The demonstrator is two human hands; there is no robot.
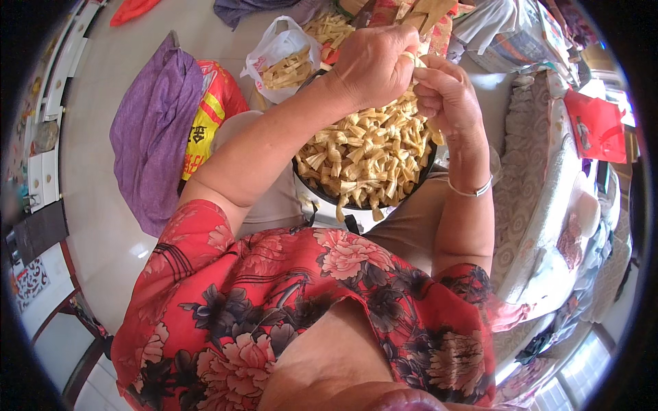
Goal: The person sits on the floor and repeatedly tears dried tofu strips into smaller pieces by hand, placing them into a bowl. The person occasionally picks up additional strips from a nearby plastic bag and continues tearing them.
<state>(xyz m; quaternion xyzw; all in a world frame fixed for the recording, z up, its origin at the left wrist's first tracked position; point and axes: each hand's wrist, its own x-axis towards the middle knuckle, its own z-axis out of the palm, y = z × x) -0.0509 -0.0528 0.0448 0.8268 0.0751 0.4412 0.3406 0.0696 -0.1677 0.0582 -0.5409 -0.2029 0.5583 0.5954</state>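
Observation:
My left hand point(378, 67) and my right hand point(450, 92) meet above a round dark pan point(314, 192). Pinched between their fingertips is a pale yellow strip point(415, 59), looped over on itself and partly covered by the fingers. A heap of knotted tan strips point(365, 154) fills the pan, several of them hanging over its near rim. The pan sits between my knees. What the strips are made of, I cannot tell.
Left of the pan, a white plastic bag point(288, 67) holds loose flat strips. More cut strips point(329, 28) lie behind it. Purple cloth point(154, 138) drapes over a red and yellow printed sack point(198, 138). A sofa with a patterned cover point(529, 180) stands at right.

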